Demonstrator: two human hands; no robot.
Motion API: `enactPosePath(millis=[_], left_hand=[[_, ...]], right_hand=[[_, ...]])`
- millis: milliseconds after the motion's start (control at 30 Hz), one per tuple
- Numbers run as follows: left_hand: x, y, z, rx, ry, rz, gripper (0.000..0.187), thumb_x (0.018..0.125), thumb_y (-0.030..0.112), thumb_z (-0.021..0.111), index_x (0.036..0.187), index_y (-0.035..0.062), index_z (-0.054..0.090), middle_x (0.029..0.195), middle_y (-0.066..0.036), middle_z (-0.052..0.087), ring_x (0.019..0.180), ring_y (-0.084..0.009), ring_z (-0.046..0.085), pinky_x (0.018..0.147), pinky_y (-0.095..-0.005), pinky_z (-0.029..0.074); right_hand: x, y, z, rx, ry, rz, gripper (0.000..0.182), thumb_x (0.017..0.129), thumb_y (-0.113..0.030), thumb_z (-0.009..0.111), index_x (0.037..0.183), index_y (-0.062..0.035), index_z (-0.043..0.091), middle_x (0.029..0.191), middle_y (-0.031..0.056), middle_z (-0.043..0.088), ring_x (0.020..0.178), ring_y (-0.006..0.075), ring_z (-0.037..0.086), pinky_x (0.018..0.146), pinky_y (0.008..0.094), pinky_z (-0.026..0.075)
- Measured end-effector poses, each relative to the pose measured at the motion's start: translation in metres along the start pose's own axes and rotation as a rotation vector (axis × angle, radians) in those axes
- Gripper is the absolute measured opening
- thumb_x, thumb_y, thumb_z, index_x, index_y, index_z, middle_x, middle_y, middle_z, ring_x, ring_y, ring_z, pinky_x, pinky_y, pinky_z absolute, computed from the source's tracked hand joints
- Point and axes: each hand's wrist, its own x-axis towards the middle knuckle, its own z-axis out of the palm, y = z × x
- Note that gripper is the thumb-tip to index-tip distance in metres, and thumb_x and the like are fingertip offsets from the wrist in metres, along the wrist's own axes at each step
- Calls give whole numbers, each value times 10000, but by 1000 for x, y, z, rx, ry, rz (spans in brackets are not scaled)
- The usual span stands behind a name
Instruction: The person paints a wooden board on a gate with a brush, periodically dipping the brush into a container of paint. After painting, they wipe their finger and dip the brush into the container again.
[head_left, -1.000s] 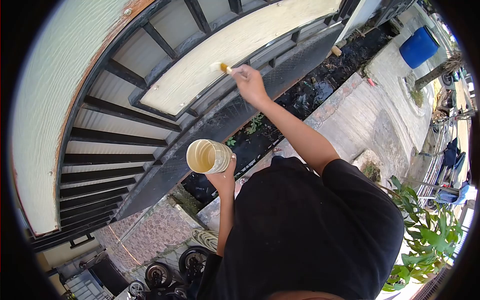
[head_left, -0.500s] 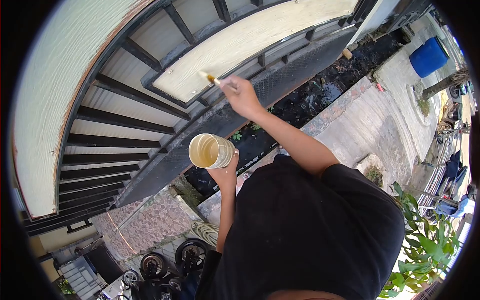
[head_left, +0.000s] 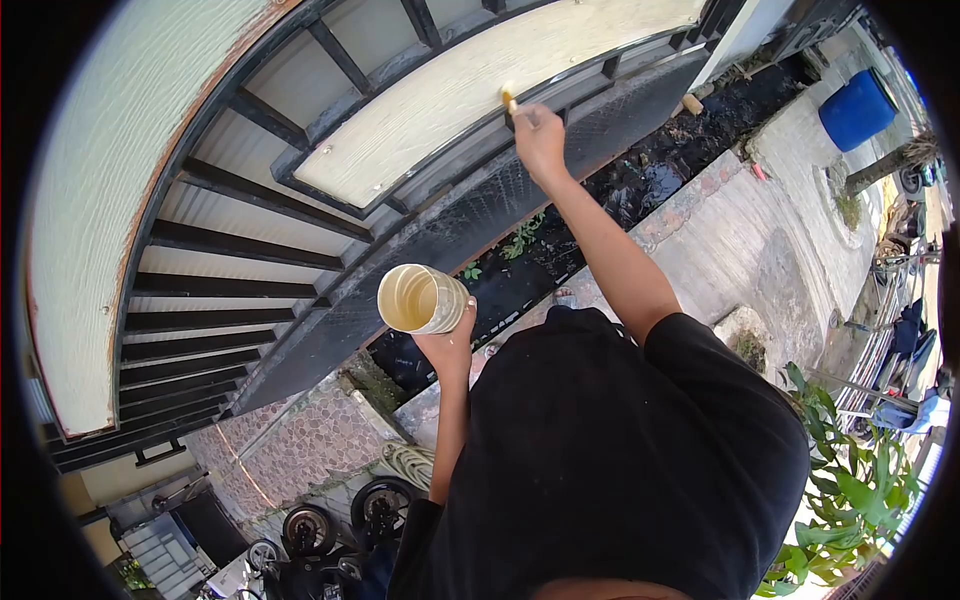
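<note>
In my right hand is a paintbrush, its bristles up against the cream panel of the metal gate. The panel has a black frame and small bolts along it. My left hand is wrapped round a cream, paint-smeared tub, tilted so that its open mouth and the yellowish paint inside show. The tub is held in front of my chest, below the gate's black bars.
A dark water channel runs below the gate beside a concrete path. A blue barrel stands at the upper right. Parked motorcycles, a coiled hose and a leafy plant are lower down.
My right hand has moved the paintbrush to the right and upward along the cream panel. My left hand keeps the tub in nearly the same place.
</note>
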Motion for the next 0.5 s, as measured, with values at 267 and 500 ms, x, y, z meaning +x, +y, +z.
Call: enactPosePath(millis=[267, 500], left_hand=[[-7, 14, 37, -73, -49, 1, 525, 818, 29, 888, 1269, -23, 622, 1175, -107, 710, 1066, -198, 697, 1021, -372, 524], [-17, 21, 67, -2, -57, 3, 508, 816, 25, 890, 1251, -24, 633, 1172, -109, 713, 1069, -198, 697, 1018, -367, 526]], right_hand=[[42, -2, -44, 128, 375, 145, 179, 1015, -119, 663, 1032, 52, 714, 850, 166, 740, 776, 230, 715, 712, 379, 540], [-2, 2, -20, 225, -162, 30, 187, 1029, -136, 700, 1082, 40, 735, 785, 30, 679, 692, 66, 550, 604, 293, 446]])
